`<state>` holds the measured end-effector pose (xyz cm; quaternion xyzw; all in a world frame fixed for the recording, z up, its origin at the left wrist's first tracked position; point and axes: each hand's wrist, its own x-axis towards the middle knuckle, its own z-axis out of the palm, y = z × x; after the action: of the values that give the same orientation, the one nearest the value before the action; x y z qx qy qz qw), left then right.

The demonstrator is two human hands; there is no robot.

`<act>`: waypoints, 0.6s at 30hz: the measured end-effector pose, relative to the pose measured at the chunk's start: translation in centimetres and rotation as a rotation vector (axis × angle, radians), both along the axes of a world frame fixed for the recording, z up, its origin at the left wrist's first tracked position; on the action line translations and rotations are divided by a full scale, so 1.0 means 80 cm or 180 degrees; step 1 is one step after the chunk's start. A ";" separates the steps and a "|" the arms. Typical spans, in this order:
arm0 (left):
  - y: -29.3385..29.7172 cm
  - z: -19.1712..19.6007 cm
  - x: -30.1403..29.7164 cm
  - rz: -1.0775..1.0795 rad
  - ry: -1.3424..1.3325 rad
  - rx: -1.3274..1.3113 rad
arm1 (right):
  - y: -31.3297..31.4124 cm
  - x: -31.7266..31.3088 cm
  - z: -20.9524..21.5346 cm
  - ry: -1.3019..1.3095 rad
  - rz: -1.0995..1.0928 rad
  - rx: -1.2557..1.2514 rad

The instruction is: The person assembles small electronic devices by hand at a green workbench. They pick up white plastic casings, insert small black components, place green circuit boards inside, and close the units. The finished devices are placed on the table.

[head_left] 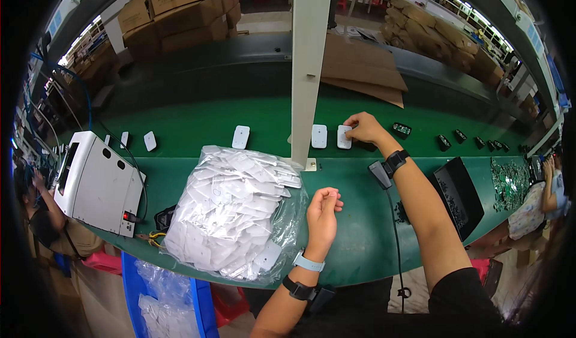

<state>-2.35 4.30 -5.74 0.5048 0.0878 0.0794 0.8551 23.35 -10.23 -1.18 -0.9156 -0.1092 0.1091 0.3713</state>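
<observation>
My right hand [365,129] reaches across to the green belt, its fingers closed on the edge of a white plastic cover [344,137]. That cover is a small rounded rectangle with tiny holes. To its left lies a similar white cover [319,136], with another white cover [240,137] past the upright post. My left hand [323,215] hovers over the bench with its fingers curled in, and nothing shows in them. A clear plastic bag [231,212] full of white covers lies left of it. Right of my right hand, a black casing with a circuit board [401,130] sits on the belt.
A grey upright post [307,68] stands between the covers. At left is a white machine [99,182]; at right, a black tray [459,197] and a heap of green circuit boards [509,182]. A corded black device [379,175] lies by my right forearm. People sit at both sides.
</observation>
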 end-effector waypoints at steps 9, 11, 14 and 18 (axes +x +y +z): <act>-0.010 0.001 0.001 -0.0019 -0.0082 0.0194 | -0.023 -0.013 0.018 -0.1279 0.0215 -0.0280; -0.004 0.002 0.001 0.0024 -0.0083 0.0264 | -0.017 -0.044 0.059 -0.1098 0.0009 -0.0050; 0.003 -0.004 0.001 0.0120 -0.0080 0.0315 | -0.037 -0.090 0.089 -0.1453 0.0097 0.0724; -0.008 0.004 0.001 0.0090 -0.0173 0.0386 | -0.123 -0.177 0.099 -0.0915 0.0681 -0.0342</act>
<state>-2.28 3.64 -5.39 0.5521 0.0667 0.1104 0.8237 9.23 -20.06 6.73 -0.9234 -0.2518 0.0217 0.2887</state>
